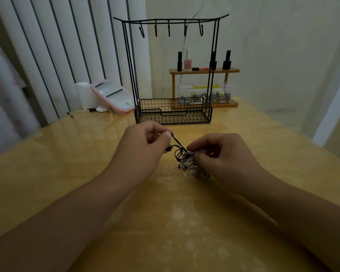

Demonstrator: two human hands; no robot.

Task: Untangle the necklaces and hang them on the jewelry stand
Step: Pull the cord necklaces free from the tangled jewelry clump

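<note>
- here, the largest thing is the glossy yellow-wood table (pixel 86 173), filling the view from 3 o'clock round to 9 o'clock.
- next, the black wire jewelry stand (pixel 173 110) sits on the table at 12 o'clock; its top bar carries five hooks (pixel 168 30), none with anything on it, and its base is a mesh basket.
- behind the stand, toward 1 o'clock, a small wooden shelf (pixel 204 71) holds nail polish bottles (pixel 187 61), with a clear box of small bits beneath.
- at 11 o'clock a pink-rimmed mirror (pixel 112 96) leans near the vertical blinds.
- left hand (pixel 141 150), just left of centre: fingers curled, thumb and forefinger pinching a black cord (pixel 176 141) that runs taut down toward 4 o'clock into the tangle.
- right hand (pixel 222 154), just right of centre: fingers curled, thumb and fingertips pinching the top of the tangle.
- smallest, the tangled necklaces (pixel 186 163) lie between the two hands at centre, a clump of silvery chain and black cord loops, its lower part hanging toward the table; whether it touches the table cannot be told.
</note>
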